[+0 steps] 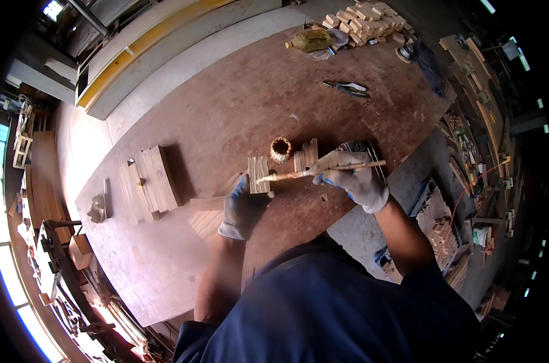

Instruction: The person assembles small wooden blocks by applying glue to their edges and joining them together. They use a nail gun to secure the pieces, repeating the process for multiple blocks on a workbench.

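**Head view: wooden block in the left hand, stick in the right, near the middle of the surface**

Gripping a small, ridged wooden block (pixel 259 172) near its lower end with the gloved left hand (pixel 242 209), with a blue fingertip against its left side. Closed around a long, stained stick (pixel 292 175) with the gloved right hand (pixel 352 180), pale tip over the block's face; cannot tell whether touching.

Probably light and stiff in the block's case, dry enough not to slip, perhaps liable to chip along the ridges. Best taken by the two side edges, keeping fingertips off the ridged face. Likely light and rigid in the stick's case too; best pinched well back from the possibly sticky tip.

Just beyond the stick, a crusted cup (pixel 280 150); to its right, a second block (pixel 306 155). Beside and partly behind the left hand, flat wood pieces (pixel 207 219).

Farther left on the brown surface (pixel 226 115), a group of boards (pixel 156 180); near the left edge, a metal tool (pixel 99 207). Toward the right corner, pliers (pixel 347 89) and a dark cloth (pixel 430 71). By the far edge, a yellowish bottle (pixel 311 40) and a heap of pale blocks (pixel 368 24).
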The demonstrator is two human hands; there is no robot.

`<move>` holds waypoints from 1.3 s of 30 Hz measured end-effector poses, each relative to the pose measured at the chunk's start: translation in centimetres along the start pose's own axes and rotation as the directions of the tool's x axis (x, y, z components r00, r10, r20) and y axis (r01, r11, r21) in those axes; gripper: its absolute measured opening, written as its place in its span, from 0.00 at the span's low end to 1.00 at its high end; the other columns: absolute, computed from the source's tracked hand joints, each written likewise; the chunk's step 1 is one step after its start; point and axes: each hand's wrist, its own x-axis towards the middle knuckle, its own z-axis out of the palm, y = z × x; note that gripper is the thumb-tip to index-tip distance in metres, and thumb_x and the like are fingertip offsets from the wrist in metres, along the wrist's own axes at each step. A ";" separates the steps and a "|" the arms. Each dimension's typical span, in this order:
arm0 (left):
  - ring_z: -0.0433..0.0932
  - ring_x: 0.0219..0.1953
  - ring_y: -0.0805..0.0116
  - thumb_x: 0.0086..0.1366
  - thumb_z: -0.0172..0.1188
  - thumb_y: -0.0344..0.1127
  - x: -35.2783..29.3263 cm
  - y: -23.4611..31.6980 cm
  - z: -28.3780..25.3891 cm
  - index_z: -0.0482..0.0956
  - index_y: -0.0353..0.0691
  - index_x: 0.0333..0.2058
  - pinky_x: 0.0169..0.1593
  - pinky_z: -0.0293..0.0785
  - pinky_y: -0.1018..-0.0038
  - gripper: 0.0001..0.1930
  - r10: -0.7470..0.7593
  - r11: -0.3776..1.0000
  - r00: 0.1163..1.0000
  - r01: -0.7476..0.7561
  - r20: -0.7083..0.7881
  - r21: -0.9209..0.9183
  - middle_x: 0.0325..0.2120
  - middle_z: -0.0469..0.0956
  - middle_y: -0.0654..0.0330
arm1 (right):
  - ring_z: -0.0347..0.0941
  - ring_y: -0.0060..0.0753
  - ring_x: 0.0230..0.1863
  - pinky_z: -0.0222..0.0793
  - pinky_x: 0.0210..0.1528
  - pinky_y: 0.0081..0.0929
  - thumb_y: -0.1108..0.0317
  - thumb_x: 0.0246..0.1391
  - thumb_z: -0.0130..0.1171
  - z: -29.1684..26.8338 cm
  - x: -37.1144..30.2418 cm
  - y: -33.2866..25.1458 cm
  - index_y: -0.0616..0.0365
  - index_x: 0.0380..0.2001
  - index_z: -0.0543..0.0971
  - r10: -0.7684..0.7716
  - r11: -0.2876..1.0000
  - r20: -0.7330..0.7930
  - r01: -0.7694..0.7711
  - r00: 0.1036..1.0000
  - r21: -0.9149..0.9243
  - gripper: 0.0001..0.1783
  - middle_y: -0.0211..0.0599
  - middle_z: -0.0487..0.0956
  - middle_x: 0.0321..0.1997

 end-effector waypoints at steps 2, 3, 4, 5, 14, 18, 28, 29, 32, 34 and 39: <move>0.86 0.49 0.65 0.75 0.64 0.28 0.2 0.6 0.6 0.73 0.32 0.67 0.46 0.84 0.70 0.24 0.021 0.999 1.000 -0.020 0.013 -0.046 0.55 0.86 0.53 | 0.87 0.31 0.43 0.85 0.49 0.30 0.72 0.67 0.60 -0.7 0.8 0.3 0.67 0.45 0.86 -0.050 0.999 -0.005 0.050 0.999 -0.013 0.11 0.45 0.88 0.44; 0.86 0.50 0.64 0.76 0.63 0.29 -0.3 0.8 1.0 0.72 0.32 0.67 0.46 0.84 0.69 0.24 0.025 0.998 0.999 -0.024 0.030 -0.063 0.56 0.85 0.52 | 0.87 0.31 0.44 0.85 0.51 0.30 0.73 0.67 0.60 -1.0 1.3 0.5 0.68 0.46 0.87 -0.105 0.994 -0.024 0.105 0.994 -0.025 0.11 0.45 0.89 0.45; 0.85 0.51 0.63 0.77 0.62 0.30 -0.5 1.7 1.5 0.72 0.31 0.68 0.47 0.84 0.69 0.24 0.013 0.994 0.999 -0.008 0.045 -0.110 0.56 0.85 0.51 | 0.85 0.29 0.44 0.84 0.50 0.29 0.72 0.68 0.61 -0.9 1.5 0.8 0.68 0.47 0.86 -0.096 0.995 -0.088 0.098 0.991 0.022 0.11 0.43 0.89 0.44; 0.85 0.51 0.62 0.78 0.61 0.31 -0.8 2.6 1.9 0.71 0.31 0.68 0.47 0.84 0.68 0.24 0.001 0.988 0.998 0.008 0.059 -0.157 0.57 0.84 0.50 | 0.84 0.27 0.43 0.82 0.50 0.28 0.71 0.70 0.62 -0.7 1.7 1.0 0.68 0.47 0.86 -0.084 0.993 -0.149 0.096 0.985 0.069 0.11 0.41 0.88 0.44; 0.83 0.56 0.55 0.77 0.61 0.48 -2.5 2.9 -0.9 0.73 0.37 0.68 0.56 0.82 0.59 0.28 -0.112 0.850 0.985 0.163 0.131 -0.502 0.58 0.82 0.52 | 0.84 0.22 0.41 0.82 0.45 0.24 0.70 0.71 0.62 -1.1 3.7 6.7 0.65 0.47 0.85 0.098 0.995 -0.376 -0.091 0.922 0.036 0.10 0.35 0.88 0.42; 0.83 0.48 0.65 0.73 0.67 0.42 -4.7 7.4 -1.0 0.73 0.32 0.68 0.54 0.81 0.67 0.31 -0.136 0.958 0.991 0.132 0.003 -0.255 0.49 0.83 0.56 | 0.80 0.19 0.36 0.79 0.38 0.23 0.70 0.70 0.63 -1.5 6.5 11.8 0.63 0.44 0.85 0.039 0.985 -0.361 -0.097 0.932 -0.142 0.07 0.32 0.86 0.36; 0.79 0.56 0.44 0.58 0.68 0.22 -5.6 9.6 -2.5 0.78 0.40 0.65 0.59 0.78 0.56 0.33 0.274 0.290 0.945 -0.258 0.178 0.922 0.53 0.79 0.46 | 0.88 0.49 0.42 0.82 0.47 0.41 0.57 0.60 0.69 1.7 11.6 18.1 0.58 0.38 0.88 0.277 0.914 -0.427 -0.373 0.861 -0.158 0.14 0.50 0.89 0.37; 0.78 0.57 0.42 0.58 0.67 0.22 -5.4 9.0 -2.3 0.77 0.40 0.65 0.61 0.77 0.55 0.33 0.237 0.272 0.949 -0.268 0.206 0.924 0.55 0.79 0.45 | 0.88 0.44 0.41 0.82 0.45 0.39 0.56 0.61 0.70 1.4 10.9 18.9 0.61 0.42 0.87 0.255 0.904 -0.431 -0.372 0.866 -0.211 0.17 0.49 0.89 0.38; 0.74 0.60 0.40 0.57 0.66 0.19 -5.0 6.9 -2.4 0.77 0.39 0.63 0.63 0.74 0.53 0.33 0.162 0.229 0.944 -0.320 0.288 0.919 0.57 0.76 0.46 | 0.87 0.39 0.40 0.81 0.45 0.38 0.55 0.61 0.72 2.6 5.9 19.1 0.62 0.43 0.86 0.199 0.858 -0.392 -0.353 0.898 -0.374 0.19 0.47 0.89 0.38; 0.74 0.61 0.40 0.57 0.65 0.19 -4.4 6.0 -1.6 0.77 0.39 0.63 0.64 0.73 0.53 0.32 0.125 0.226 0.934 -0.354 0.334 0.908 0.57 0.76 0.46 | 0.86 0.38 0.39 0.80 0.45 0.36 0.53 0.61 0.73 3.7 1.5 23.6 0.60 0.43 0.86 0.324 0.872 -0.233 -0.385 0.917 -0.303 0.20 0.44 0.88 0.38; 0.72 0.64 0.40 0.59 0.66 0.21 -3.8 4.7 -0.8 0.75 0.40 0.64 0.67 0.71 0.51 0.31 0.026 0.151 0.941 -0.338 0.338 0.929 0.62 0.75 0.46 | 0.86 0.51 0.43 0.80 0.48 0.44 0.58 0.61 0.70 7.0 -5.1 23.8 0.58 0.41 0.86 0.382 0.808 -0.141 -0.404 0.914 -0.428 0.14 0.48 0.88 0.39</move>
